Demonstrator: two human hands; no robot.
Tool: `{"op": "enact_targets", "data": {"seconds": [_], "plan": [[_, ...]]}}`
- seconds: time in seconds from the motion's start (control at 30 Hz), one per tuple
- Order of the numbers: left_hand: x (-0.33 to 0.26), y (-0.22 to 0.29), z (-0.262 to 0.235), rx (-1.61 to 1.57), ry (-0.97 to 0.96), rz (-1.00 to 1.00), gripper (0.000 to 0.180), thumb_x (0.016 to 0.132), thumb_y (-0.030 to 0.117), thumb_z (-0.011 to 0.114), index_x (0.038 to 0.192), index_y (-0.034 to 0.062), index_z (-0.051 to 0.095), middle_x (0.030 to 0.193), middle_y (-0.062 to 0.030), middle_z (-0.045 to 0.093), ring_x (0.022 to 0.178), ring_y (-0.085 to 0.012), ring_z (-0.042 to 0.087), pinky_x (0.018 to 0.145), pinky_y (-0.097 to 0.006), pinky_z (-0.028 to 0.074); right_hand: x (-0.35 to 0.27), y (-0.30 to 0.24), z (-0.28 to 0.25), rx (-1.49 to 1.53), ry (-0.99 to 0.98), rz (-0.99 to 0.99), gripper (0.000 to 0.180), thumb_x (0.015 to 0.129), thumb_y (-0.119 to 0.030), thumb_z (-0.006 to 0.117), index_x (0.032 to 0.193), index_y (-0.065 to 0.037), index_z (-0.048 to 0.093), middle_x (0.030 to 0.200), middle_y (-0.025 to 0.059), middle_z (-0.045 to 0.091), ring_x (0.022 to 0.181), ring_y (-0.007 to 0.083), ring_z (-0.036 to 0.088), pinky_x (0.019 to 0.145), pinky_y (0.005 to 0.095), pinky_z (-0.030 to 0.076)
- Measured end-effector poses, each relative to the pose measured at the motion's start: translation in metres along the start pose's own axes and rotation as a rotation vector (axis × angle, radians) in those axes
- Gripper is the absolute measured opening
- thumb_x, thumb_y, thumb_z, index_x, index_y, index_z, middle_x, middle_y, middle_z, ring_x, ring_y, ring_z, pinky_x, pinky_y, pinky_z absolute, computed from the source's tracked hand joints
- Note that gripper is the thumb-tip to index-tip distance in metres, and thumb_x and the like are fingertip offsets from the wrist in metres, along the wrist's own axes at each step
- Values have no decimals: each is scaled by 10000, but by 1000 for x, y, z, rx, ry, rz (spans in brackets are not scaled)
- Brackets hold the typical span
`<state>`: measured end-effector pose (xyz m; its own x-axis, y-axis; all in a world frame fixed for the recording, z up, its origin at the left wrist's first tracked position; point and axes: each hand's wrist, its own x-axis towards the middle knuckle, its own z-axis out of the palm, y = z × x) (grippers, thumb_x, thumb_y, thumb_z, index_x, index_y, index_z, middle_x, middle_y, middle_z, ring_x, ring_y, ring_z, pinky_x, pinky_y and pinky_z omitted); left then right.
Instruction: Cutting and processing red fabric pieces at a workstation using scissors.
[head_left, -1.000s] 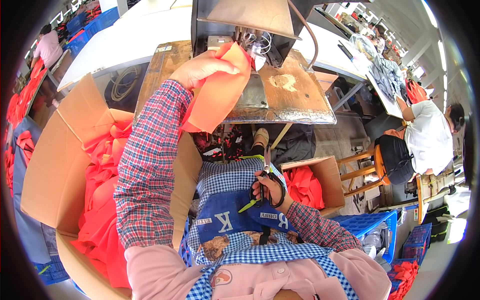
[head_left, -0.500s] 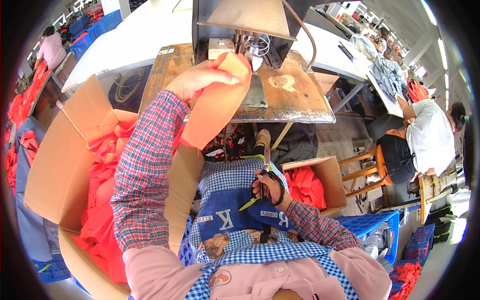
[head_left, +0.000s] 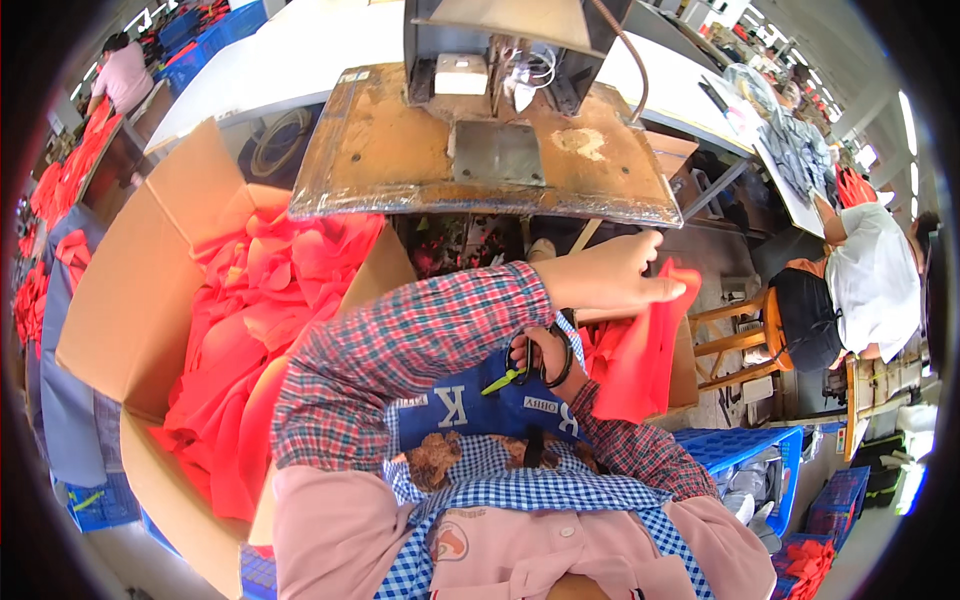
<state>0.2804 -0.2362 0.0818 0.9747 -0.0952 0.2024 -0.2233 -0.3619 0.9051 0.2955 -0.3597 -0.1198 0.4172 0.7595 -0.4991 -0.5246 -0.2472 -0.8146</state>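
Note:
My left hand [head_left: 610,275] reaches across my body to the right and holds a piece of red fabric [head_left: 645,345] over a small cardboard box [head_left: 685,365] at my right side. My right hand [head_left: 545,355] rests low by my lap, shut on black-handled scissors [head_left: 530,365] with a green tip. A blue apron with white letters [head_left: 470,405] covers my lap. The worn brown sewing table [head_left: 480,160] with its metal plate lies in front of me, bare.
A large open cardboard box [head_left: 140,300] full of red fabric pieces [head_left: 250,330] stands at my left. A seated person in a white top [head_left: 870,280] works at the right. Blue crates [head_left: 750,450] sit lower right. Another person [head_left: 120,70] is far left.
My left hand has swung the red fabric piece from above the sewing table down and to the right, over the small box. The right hand stays in place with the scissors.

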Motion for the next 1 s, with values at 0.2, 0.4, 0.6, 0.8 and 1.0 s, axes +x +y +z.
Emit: {"op": "enact_targets", "data": {"seconds": [0.2, 0.4, 0.6, 0.8, 1.0], "plan": [[-114, 10, -93, 231, -158, -141, 327, 938, 259, 604, 1100, -23, 634, 1049, -123, 674, 954, -180, 636, 855, -305, 501, -6, -5, -14, 99, -23, -70, 325, 954, -280, 517, 1201, -69, 504, 875, 92, 642, 740, 175, 651, 640, 290, 533], [-294, -53, -198, 635, 466, -665, 231, 836, 182, 677, 922, -33, 672, 816, -146, 660, 786, -214, 641, 722, -338, 504, 2, -5, -14, 93, -91, -39, 336, 956, -290, 530, 1215, -77, 511, 871, 84, 644, 751, 170, 649, 653, 283, 529], [-309, -151, -190, 576, 550, -1086, 385, 812, 351, 713, 744, -23, 655, 658, -133, 624, 644, -221, 626, 625, -358, 486, -1, -5, -13, 69, -75, -59, 339, 957, -281, 523, 1220, -68, 507, 882, 96, 642, 753, 175, 649, 653, 278, 530], [-324, -208, -192, 560, 887, -958, 409, 820, 391, 694, 735, -8, 660, 645, -91, 621, 578, -184, 599, 581, -349, 468, -6, -4, -8, 69, -79, -73, 314, 960, -247, 510, 1216, -67, 508, 879, 102, 641, 754, 173, 649, 647, 271, 531], [-327, -124, -210, 299, 1155, -743, 309, 811, 317, 667, 861, 12, 663, 753, -116, 676, 663, -192, 646, 603, -361, 485, -22, -5, 15, -57, -27, -218, 290, 945, -174, 551, 1205, -55, 500, 879, 86, 623, 737, 148, 634, 634, 246, 512]]}}
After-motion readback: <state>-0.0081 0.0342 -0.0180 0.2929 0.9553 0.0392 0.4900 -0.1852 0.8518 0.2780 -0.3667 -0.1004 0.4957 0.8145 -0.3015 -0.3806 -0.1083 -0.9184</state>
